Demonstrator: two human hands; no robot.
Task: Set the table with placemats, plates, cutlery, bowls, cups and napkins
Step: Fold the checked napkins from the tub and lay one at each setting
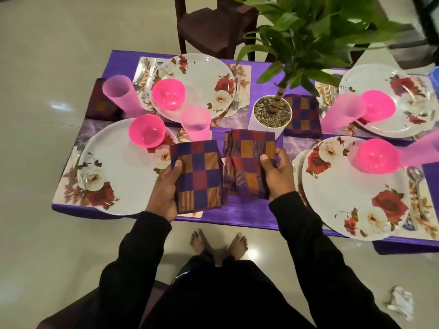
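Both hands held folded napkins over the bench [249, 212]: our left hand [164, 188] gripped one napkin [198, 179], our right hand [276, 172] pinched another [247, 162], presumably for the two near settings.

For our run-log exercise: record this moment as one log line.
stage: napkins | left hand: holds checked napkin | right hand: holds second napkin | placed: two napkins, four plates, bowls, cups

My only view is head-worn, looking steeply down and forward at the worktop [249, 214] close below, floor beyond.
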